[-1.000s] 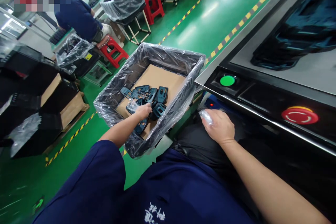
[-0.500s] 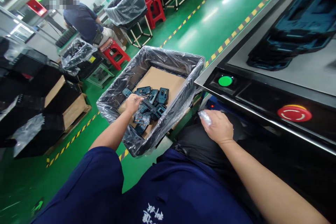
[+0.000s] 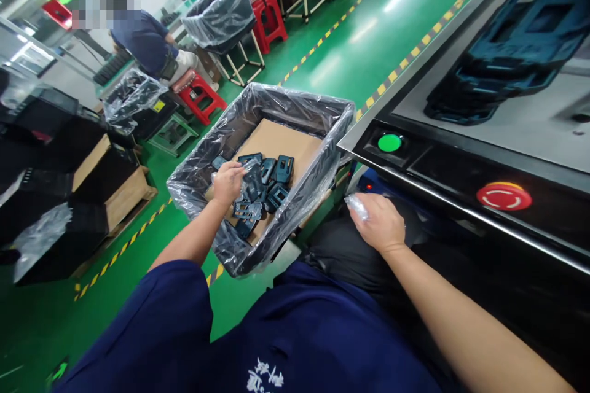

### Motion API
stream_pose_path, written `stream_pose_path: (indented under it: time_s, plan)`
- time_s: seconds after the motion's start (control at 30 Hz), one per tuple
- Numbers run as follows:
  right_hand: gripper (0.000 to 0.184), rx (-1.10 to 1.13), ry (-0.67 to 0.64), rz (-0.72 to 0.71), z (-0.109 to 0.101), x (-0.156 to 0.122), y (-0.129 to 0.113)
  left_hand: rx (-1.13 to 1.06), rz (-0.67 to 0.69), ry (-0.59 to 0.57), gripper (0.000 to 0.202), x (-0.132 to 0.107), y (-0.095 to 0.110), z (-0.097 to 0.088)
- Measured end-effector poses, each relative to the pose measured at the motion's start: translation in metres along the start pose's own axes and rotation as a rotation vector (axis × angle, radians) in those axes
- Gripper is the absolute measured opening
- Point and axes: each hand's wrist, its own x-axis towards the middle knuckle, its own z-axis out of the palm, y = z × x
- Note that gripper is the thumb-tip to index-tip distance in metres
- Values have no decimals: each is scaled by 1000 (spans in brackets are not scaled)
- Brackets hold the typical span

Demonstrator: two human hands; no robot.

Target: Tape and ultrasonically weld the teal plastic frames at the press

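Left hand (image 3: pixel 228 182) pinching a blurred teal plastic housing (image 3: pixel 253 183) by its edge over the film-lined crate (image 3: pixel 302 93); right hand (image 3: pixel 380 222) closed round crumpled clear plastic (image 3: pixel 356 207). A steady edge grip best spares the housings beneath (image 3: pixel 284 169).

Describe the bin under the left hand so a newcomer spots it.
Find the machine with the red button; the plastic-lined bin stands left of its corner. The left hand reaches over it. Unlike other lined bins, it shows brown cardboard beneath dark parts.

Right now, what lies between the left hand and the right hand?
From left hand to right hand, the head view shows dark parts, the plastic-lined crate wall, then crumpled clear plastic.
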Motion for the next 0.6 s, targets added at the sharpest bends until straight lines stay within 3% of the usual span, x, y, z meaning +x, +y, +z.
stream_pose_path:
  time_s: [0.23, 0.47, 0.6]
  plan:
    - [29, -25, -30, 1, -1, 1, -1, -35, 15, -40, 20, 2, 8, -7]
    - [28, -29, -26, 12, 0, 0, 0, -131, -72, 218, 20, 3, 18, -16]
    - [28, -24, -46, 21, 0, 1, -2, -153, -124, 341, 22, 10, 42, -30]
